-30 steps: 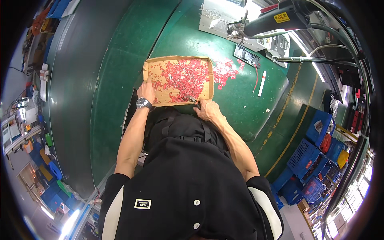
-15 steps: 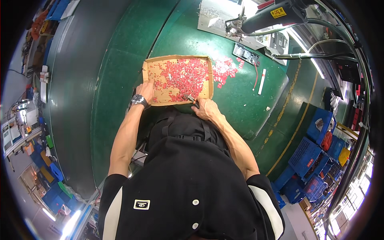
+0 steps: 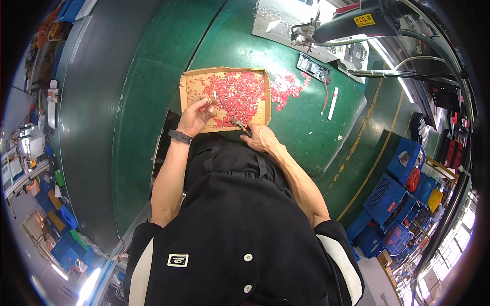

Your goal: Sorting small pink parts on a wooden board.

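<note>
A shallow cardboard box (image 3: 185, 97) lies on the green bench in front of me, strewn with small red and silvery pieces (image 3: 237, 94). Above its left part, my left hand (image 3: 194, 117) has thumb and fingers pinched together. A small reddish and shiny bit seems to show at the fingertips, too small to name. My right hand (image 3: 261, 137) rests at the box's near right corner, closed round the dark handles of pliers (image 3: 240, 125). The pliers' metal jaws point left over the red pieces.
More red pieces (image 3: 287, 91) lie on the green bench (image 3: 306, 132) right of the box. Beyond them are a small metal plate with a red wire (image 3: 314, 68), a white strip (image 3: 333, 103) and a dark machine arm (image 3: 352, 25). Blue crates (image 3: 385, 196) stand at the right.
My left hand has left the box's left edge and moved inward over the pieces, its fingers now pinched. My right hand stays with the pliers at the near right corner.
</note>
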Available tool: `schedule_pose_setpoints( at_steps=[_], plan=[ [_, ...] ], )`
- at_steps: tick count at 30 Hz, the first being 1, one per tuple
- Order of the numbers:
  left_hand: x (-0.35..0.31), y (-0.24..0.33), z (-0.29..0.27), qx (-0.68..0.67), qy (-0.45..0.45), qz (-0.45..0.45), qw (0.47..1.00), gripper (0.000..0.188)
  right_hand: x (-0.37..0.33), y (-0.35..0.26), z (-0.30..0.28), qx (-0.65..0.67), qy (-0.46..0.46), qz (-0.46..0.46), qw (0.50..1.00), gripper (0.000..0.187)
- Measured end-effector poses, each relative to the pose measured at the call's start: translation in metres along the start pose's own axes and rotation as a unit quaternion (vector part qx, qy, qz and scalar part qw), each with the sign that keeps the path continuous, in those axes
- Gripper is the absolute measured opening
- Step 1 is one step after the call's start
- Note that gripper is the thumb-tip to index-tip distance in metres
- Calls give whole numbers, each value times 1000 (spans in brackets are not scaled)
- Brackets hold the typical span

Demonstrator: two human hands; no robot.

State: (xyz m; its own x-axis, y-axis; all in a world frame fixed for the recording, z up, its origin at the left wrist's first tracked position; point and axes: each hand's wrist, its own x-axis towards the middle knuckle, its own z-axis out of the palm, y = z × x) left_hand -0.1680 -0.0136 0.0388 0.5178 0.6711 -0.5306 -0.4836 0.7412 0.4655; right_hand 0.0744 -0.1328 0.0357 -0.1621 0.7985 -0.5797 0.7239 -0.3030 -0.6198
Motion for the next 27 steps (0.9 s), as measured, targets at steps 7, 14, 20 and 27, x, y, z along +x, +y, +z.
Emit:
schedule_pose_setpoints(
  at_steps=[7, 14, 20, 27],
  plan=[
    [5, -16, 1, 165, 57, 27, 984, 8, -1, -9, -8, 30, 16, -6, 999, 43],
    [3, -31, 14, 261, 68, 20, 963, 13, 2, -18, -19, 80, 72, -38, 993, 43],
    [2, -38, 13, 280, 76, 13, 957, 17, 1, -20, -20, 83, 79, -52, 992, 40],
    [-1, -37, 26, 292, 67, 8, 954, 16, -1, -20, -20, 63, 69, -38, 995, 38]
  ],
)
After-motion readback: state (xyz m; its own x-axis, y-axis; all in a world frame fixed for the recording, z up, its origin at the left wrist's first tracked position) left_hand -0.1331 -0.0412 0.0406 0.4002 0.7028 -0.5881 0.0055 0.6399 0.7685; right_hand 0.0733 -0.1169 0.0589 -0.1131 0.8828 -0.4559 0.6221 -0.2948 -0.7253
